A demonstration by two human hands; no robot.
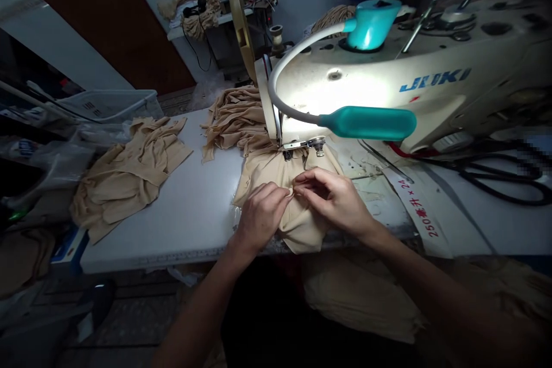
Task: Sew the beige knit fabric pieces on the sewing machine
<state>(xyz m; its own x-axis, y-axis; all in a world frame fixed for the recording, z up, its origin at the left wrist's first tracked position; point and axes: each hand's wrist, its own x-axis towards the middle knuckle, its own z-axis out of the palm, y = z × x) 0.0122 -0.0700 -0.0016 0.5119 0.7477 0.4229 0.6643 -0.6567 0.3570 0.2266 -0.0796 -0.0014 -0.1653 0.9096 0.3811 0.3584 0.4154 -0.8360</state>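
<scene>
A beige fabric piece lies under the needle area of a sewing machine and drapes toward the table's front edge. My left hand pinches this cloth just in front of the presser foot. Close beside it, my right hand pinches the same cloth, its thumb and forefinger almost meeting the left fingertips. The exact fold between the fingers is too small to make out. A teal lamp on a bent white neck lights the machine's body.
Beige fabric piles lie at the left and behind the needle. Black-handled scissors rest at the right by a paper strip with red writing. A clear plastic bin stands at the far left. More cloth hangs below the table.
</scene>
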